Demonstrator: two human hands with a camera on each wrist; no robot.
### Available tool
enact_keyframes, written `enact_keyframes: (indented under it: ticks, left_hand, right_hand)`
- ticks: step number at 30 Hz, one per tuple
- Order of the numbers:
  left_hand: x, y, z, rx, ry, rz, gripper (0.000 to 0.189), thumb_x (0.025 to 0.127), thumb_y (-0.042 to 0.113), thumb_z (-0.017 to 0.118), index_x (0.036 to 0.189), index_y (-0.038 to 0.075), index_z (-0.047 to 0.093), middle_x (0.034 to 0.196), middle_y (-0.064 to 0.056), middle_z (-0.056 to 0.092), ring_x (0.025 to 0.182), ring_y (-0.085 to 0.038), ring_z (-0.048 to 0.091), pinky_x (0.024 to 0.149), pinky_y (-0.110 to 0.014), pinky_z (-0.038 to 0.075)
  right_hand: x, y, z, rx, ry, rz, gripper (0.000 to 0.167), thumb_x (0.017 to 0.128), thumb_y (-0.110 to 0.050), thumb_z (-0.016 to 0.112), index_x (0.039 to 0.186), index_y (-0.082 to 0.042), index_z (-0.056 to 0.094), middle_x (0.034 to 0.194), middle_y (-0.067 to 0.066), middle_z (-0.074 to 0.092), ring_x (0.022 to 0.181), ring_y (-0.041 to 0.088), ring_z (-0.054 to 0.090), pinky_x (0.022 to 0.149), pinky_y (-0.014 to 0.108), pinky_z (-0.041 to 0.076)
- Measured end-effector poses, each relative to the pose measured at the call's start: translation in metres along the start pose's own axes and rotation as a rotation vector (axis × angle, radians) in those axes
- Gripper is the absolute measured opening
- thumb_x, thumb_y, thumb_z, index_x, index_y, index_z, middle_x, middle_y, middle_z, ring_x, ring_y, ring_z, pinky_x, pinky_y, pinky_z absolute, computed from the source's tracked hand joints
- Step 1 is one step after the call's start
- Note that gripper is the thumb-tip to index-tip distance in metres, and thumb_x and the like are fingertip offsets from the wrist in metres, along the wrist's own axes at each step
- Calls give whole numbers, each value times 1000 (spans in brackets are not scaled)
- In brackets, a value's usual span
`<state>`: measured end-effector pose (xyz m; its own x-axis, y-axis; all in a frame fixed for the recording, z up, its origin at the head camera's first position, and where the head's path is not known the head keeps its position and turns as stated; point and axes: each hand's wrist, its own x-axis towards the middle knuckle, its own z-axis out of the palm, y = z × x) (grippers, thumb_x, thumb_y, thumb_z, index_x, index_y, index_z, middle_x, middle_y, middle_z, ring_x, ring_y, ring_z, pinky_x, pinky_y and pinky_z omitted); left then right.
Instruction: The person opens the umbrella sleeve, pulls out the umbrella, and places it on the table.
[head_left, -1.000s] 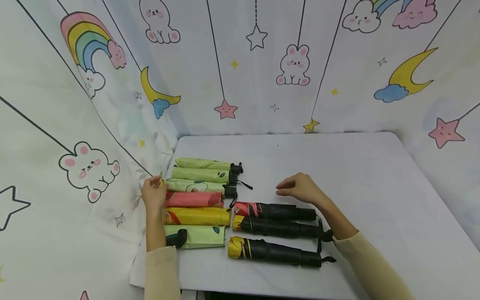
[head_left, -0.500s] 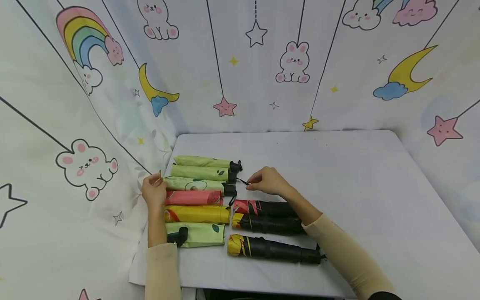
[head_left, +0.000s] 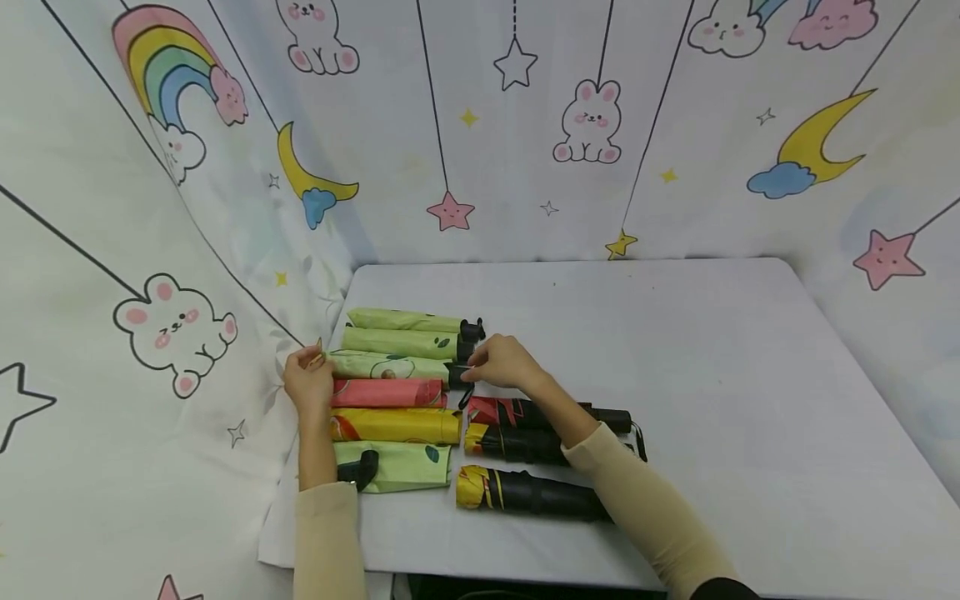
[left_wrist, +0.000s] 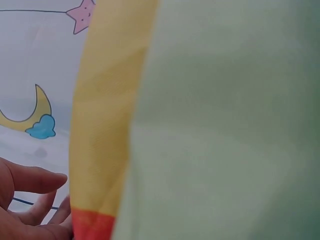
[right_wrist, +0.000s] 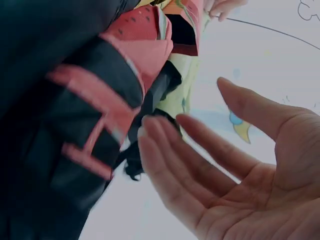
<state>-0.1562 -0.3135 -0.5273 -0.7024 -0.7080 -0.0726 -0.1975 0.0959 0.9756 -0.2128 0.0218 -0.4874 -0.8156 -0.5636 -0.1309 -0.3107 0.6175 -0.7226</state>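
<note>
Several folded umbrellas lie crosswise on the white table. My left hand (head_left: pixel 309 383) is at the left end of the avocado-print umbrella (head_left: pixel 390 367), third from the back; its thumb and fingers stand apart in the left wrist view. At that umbrella's other end, my right hand (head_left: pixel 504 363) has its fingertips right at the black handle (head_left: pixel 459 377). The right wrist view shows long, nearly straight fingers, with the thumb well apart. Two light green umbrellas (head_left: pixel 405 320) lie behind, and a red umbrella (head_left: pixel 390 392) lies just in front.
Nearer me lie a yellow umbrella (head_left: pixel 397 426) and a green one (head_left: pixel 408 467). Three dark umbrellas, one with a red end (head_left: pixel 491 411) and two with yellow ends (head_left: pixel 472 487), lie to the right beneath my right forearm. Printed cloth (head_left: pixel 510 167) hangs behind the table (head_left: pixel 675 333).
My right hand has moved left from over the table to the black handles of the green umbrellas. My left hand has stayed by the umbrellas' left ends.
</note>
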Motion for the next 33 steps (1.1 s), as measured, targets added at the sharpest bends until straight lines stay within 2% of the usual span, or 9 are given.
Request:
enact_keyframes:
  ticks: [6, 10, 18, 21, 25, 27, 30, 33]
  left_hand:
    - [1, 1, 1, -57, 19, -4, 42, 95, -7, 65, 136, -5, 57, 141, -18, 61, 130, -31, 62, 104, -36, 54]
    - [3, 1, 1, -65, 35, -16, 40, 95, -7, 66, 135, -4, 58, 139, -18, 61, 128, -30, 63, 101, -33, 55]
    - [4, -1, 0, -119, 54, -50, 38, 94, -8, 68, 131, -6, 59, 134, -19, 62, 127, -30, 63, 101, -28, 55]
    - [4, -3, 1, -141, 75, -60, 37, 93, -7, 70, 128, -6, 61, 128, -18, 64, 122, -26, 66, 96, -25, 56]
    - [1, -7, 1, -165, 109, -76, 35, 91, -5, 73, 125, -5, 65, 121, -17, 68, 102, -18, 68, 83, -23, 58]
    - [1, -8, 1, -174, 129, -78, 35, 90, -4, 75, 123, -5, 67, 117, -15, 71, 93, -12, 67, 78, -22, 58]
    - [1, -9, 1, -189, 156, -79, 35, 88, -1, 79, 120, -6, 68, 108, -11, 73, 85, -8, 66, 73, -19, 58]
    - [2, -10, 2, -194, 184, -80, 36, 86, 0, 81, 119, -6, 69, 98, -5, 73, 82, -6, 66, 71, -17, 57]
  right_hand:
    - [8, -7, 10, -46, 14, 59, 32, 92, -28, 83, 113, -4, 80, 108, 10, 79, 98, 28, 73, 83, 41, 63]
    - [12, -8, 15, -67, 18, 95, 35, 90, -26, 84, 114, -2, 79, 112, 14, 77, 100, 30, 74, 83, 42, 63]
    - [23, -3, 23, -140, -16, 148, 32, 88, -24, 87, 109, -1, 80, 105, 13, 78, 86, 25, 73, 73, 38, 63]
    - [25, -1, 25, -165, -32, 151, 30, 89, -22, 86, 110, -1, 80, 109, 13, 77, 89, 25, 74, 74, 37, 63]
    - [26, 1, 28, -197, -55, 144, 29, 90, -19, 85, 112, -2, 79, 113, 12, 76, 96, 27, 73, 78, 37, 63]
    - [27, 1, 28, -209, -60, 134, 24, 90, -17, 84, 108, -2, 80, 109, 11, 77, 92, 25, 72, 75, 36, 62]
    - [28, 1, 27, -217, -68, 126, 12, 89, -15, 84, 91, -3, 80, 91, 8, 76, 75, 19, 66, 63, 30, 55]
    - [30, 1, 27, -220, -82, 125, 15, 89, -13, 84, 80, -4, 78, 79, 8, 73, 65, 17, 57, 56, 28, 46]
